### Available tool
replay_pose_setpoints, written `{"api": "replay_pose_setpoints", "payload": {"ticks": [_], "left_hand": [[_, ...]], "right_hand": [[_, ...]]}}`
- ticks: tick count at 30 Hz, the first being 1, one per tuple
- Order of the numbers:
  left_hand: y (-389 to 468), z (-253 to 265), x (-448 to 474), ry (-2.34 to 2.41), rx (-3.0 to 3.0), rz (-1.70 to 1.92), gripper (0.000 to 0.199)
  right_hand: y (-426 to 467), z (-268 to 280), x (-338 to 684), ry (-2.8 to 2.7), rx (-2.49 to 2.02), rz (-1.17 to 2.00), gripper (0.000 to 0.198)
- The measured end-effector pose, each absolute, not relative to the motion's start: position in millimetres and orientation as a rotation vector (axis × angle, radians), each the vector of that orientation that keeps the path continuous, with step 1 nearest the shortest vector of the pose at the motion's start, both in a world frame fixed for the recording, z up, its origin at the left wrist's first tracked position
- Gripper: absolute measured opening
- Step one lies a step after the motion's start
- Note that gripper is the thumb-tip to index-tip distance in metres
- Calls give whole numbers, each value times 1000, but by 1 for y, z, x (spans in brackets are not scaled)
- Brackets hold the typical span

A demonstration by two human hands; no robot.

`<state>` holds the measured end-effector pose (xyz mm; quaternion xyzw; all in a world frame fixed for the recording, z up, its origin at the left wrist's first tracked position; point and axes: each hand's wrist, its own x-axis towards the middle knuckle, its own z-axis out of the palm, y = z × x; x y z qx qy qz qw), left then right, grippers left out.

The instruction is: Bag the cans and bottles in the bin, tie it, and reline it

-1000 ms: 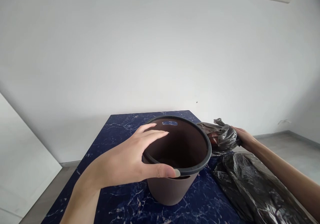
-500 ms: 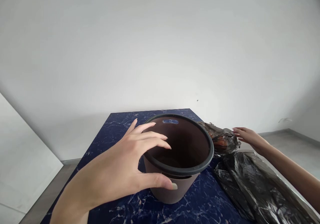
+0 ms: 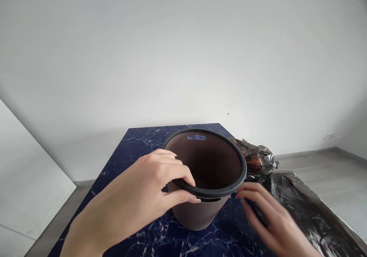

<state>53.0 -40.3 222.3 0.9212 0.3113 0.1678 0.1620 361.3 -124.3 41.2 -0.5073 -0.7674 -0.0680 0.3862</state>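
Observation:
A brown plastic bin (image 3: 197,207) with a black ring (image 3: 242,173) round its mouth stands on a dark blue marbled table (image 3: 137,146). My left hand (image 3: 149,196) grips the ring at the near left rim, fingers over the edge and thumb underneath. My right hand (image 3: 272,219) is at the bin's lower right side, fingers spread toward the ring, with nothing held. A crumpled black plastic bag (image 3: 304,207) lies to the right of the bin, partly behind my right hand.
A white wall rises right behind the table. Grey floor (image 3: 329,165) shows to the right, and a white panel (image 3: 25,188) leans at the left. The bin's inside looks empty.
My left hand has closed onto the bin's ring. My right hand has left the far end of the black bag and come near, to the bin's right side.

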Motion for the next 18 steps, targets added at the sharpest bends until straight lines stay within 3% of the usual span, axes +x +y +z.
{"api": "replay_pose_setpoints", "payload": {"ticks": [5, 12, 18], "left_hand": [[-39, 218, 47, 900, 2693, 539, 5], [-30, 210, 37, 917, 2770, 642, 8], [-17, 204, 32, 1020, 2828, 678, 18]], "right_hand": [[-139, 22, 341, -2118, -1190, -292, 19], [-156, 9, 408, -2038, -1544, -424, 22], [-173, -14, 462, -1789, -1970, -317, 44]]}}
